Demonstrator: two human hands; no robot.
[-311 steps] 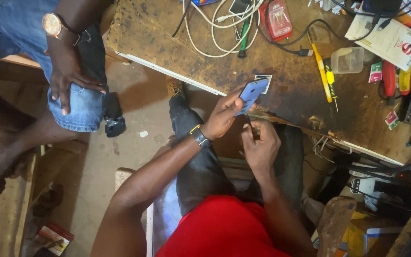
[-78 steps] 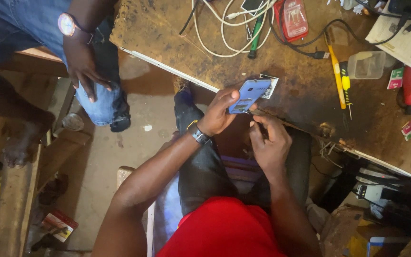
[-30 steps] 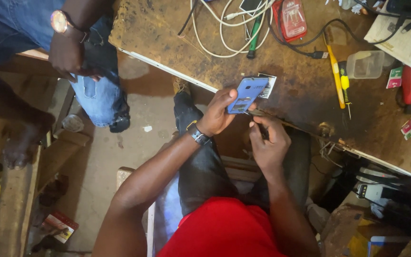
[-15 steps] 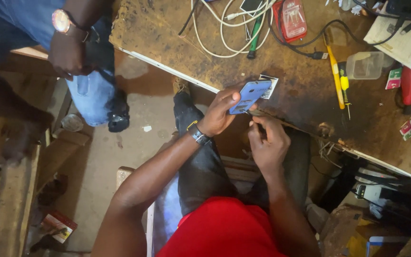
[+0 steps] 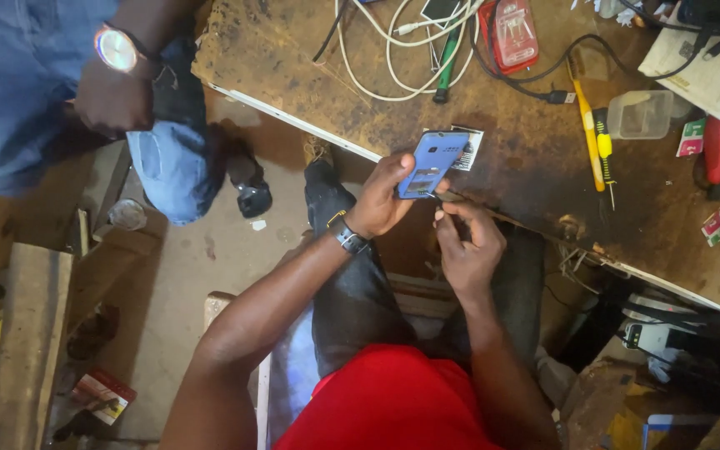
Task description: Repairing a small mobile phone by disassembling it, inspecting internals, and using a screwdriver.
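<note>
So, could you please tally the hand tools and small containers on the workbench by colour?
Yellow-handled screwdrivers: 2
Green-handled tool: 1
Red-handled tool: 1
Clear plastic container: 1
Total: 5
The left hand holds a blue phone; the right hand works at its lower edge.

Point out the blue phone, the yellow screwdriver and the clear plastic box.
blue phone (image 5: 431, 162): head view, middle of its back.
yellow screwdriver (image 5: 587, 133): head view, handle.
clear plastic box (image 5: 639, 114): head view, centre.

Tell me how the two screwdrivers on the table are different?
The yellow screwdriver is longer and plain yellow; the black and yellow screwdriver is shorter, with dark bands and a thin bare metal tip. Both lie side by side on the worn table, touched by neither hand.
</note>
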